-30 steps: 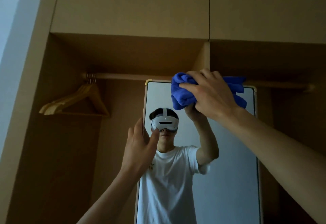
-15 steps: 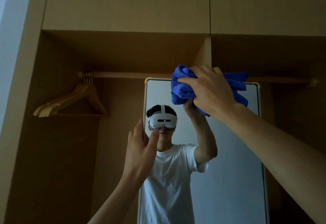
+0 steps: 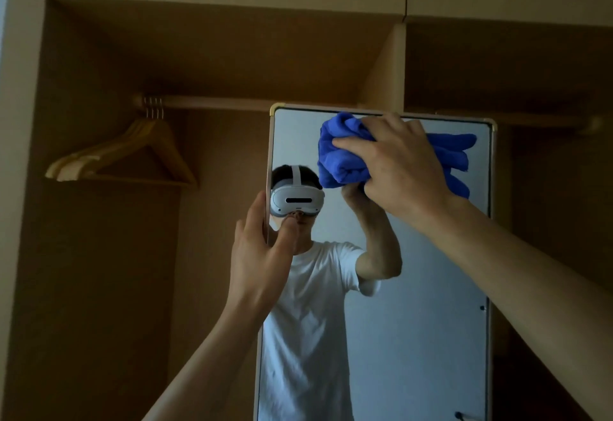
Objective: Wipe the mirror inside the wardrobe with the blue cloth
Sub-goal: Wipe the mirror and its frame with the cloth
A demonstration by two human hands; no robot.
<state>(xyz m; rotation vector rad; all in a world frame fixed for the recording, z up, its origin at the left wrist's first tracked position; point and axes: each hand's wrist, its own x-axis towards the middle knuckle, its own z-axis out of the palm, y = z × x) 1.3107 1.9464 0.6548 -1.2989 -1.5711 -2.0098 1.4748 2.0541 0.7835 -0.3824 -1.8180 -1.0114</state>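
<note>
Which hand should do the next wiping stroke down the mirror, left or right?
Right. The right hand grips the blue cloth against the top of the mirror; the left hand holds its left edge, probably steadying it.

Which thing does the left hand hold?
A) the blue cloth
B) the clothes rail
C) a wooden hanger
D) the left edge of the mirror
D: the left hand grips the mirror by its left edge, its thumb lying on the front.
</note>
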